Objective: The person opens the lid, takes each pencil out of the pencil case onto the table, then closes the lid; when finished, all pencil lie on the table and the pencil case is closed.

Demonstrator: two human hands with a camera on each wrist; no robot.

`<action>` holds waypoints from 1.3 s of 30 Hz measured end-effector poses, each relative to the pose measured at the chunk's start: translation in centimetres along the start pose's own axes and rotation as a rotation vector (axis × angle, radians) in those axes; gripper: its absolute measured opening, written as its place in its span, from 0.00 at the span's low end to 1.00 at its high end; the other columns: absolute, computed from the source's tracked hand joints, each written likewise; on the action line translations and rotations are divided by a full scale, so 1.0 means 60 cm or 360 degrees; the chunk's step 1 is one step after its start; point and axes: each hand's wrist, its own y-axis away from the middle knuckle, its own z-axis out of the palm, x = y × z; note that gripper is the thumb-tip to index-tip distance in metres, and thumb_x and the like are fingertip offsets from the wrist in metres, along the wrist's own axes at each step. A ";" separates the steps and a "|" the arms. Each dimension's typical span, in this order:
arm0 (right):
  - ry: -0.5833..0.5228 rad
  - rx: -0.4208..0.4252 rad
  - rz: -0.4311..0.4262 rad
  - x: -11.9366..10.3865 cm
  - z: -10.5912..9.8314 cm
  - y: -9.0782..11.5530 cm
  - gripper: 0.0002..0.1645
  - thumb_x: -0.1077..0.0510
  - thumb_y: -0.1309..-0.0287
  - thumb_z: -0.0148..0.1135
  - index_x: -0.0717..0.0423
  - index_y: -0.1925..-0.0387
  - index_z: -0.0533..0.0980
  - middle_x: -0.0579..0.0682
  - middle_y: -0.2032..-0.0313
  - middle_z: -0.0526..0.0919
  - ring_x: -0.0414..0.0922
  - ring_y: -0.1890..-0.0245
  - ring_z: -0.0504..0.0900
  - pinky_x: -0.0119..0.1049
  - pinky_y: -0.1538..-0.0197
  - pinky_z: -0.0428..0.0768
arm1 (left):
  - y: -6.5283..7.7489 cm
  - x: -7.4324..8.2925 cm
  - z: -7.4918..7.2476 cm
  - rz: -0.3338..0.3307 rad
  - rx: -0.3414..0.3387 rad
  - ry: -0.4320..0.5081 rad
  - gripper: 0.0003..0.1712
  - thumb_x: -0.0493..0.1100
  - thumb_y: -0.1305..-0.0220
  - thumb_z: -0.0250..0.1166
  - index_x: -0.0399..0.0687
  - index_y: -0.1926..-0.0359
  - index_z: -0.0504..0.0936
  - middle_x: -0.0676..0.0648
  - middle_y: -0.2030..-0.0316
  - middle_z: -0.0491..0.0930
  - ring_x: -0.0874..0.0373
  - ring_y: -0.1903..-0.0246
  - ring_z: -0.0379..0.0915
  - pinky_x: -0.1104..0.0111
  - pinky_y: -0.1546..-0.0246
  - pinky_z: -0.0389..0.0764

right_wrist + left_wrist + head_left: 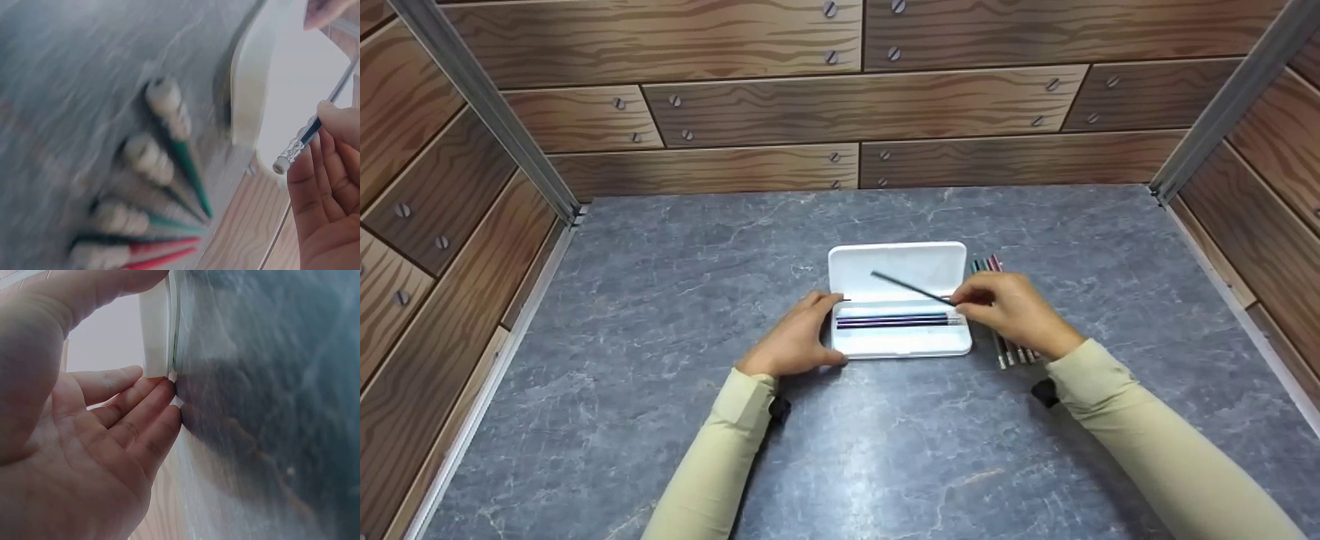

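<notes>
An open white pencil case (904,350) lies on the table, its lid (896,259) tilted back. Inside, several dark blue and purple pencils (889,322) lie side by side, erasers to the right. My right hand (1016,309) pinches a dark pencil (911,286) near its eraser end, holding it slanted above the case. In the right wrist view, the silver band and white eraser of that pencil (308,132) stick out past the thumb. My left hand (793,341) rests at the case's left end, thumb by the front corner, fingertips (163,391) touching the edge near the table.
Several green, grey and red pencils (1005,356) lie on the table right of the case, partly hidden under my right hand. The grey marbled table (697,262) is bounded by wood-patterned walls (750,112) with metal corner posts (495,112).
</notes>
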 end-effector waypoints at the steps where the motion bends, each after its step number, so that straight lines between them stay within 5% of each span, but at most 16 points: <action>1: 0.0000 0.0022 0.0030 0.004 -0.006 0.004 0.07 0.67 0.33 0.76 0.58 0.55 0.92 0.54 0.58 0.95 0.38 0.59 0.87 0.30 0.51 0.87 | 0.000 0.000 0.000 0.0001 0.0002 -0.0001 0.57 0.41 0.45 0.85 0.39 0.17 0.69 0.38 0.26 0.75 0.41 0.25 0.73 0.50 0.17 0.72; 7: -0.0053 0.0165 0.0215 0.026 -0.038 0.030 0.09 0.67 0.34 0.77 0.64 0.53 0.91 0.62 0.56 0.94 0.27 0.63 0.83 0.18 0.57 0.81 | 0.002 -0.001 0.001 -0.0022 -0.0005 -0.0008 0.57 0.41 0.44 0.85 0.40 0.16 0.69 0.37 0.26 0.74 0.40 0.25 0.73 0.49 0.18 0.73; 19: 0.0046 0.0328 0.0505 0.082 -0.062 0.084 0.12 0.65 0.36 0.78 0.69 0.53 0.90 0.66 0.58 0.94 0.24 0.69 0.80 0.18 0.64 0.79 | 0.004 0.000 0.000 -0.0022 -0.0006 0.0005 0.57 0.41 0.43 0.85 0.40 0.16 0.68 0.37 0.25 0.74 0.40 0.25 0.73 0.49 0.18 0.73; 29: 0.0056 0.0217 0.0805 0.091 -0.065 0.088 0.16 0.60 0.36 0.79 0.70 0.53 0.90 0.57 0.67 0.95 0.32 0.75 0.84 0.26 0.71 0.81 | 0.004 -0.001 0.001 -0.0019 0.0001 0.0009 0.57 0.41 0.43 0.86 0.40 0.16 0.69 0.37 0.26 0.74 0.41 0.27 0.74 0.50 0.19 0.74; 39: 0.0000 0.0158 0.0843 0.089 -0.063 0.087 0.15 0.61 0.32 0.77 0.71 0.52 0.90 0.57 0.64 0.95 0.32 0.74 0.86 0.24 0.70 0.84 | 0.003 0.003 0.001 -0.0006 -0.0005 0.0022 0.57 0.41 0.43 0.85 0.39 0.16 0.68 0.37 0.25 0.74 0.41 0.25 0.73 0.49 0.19 0.74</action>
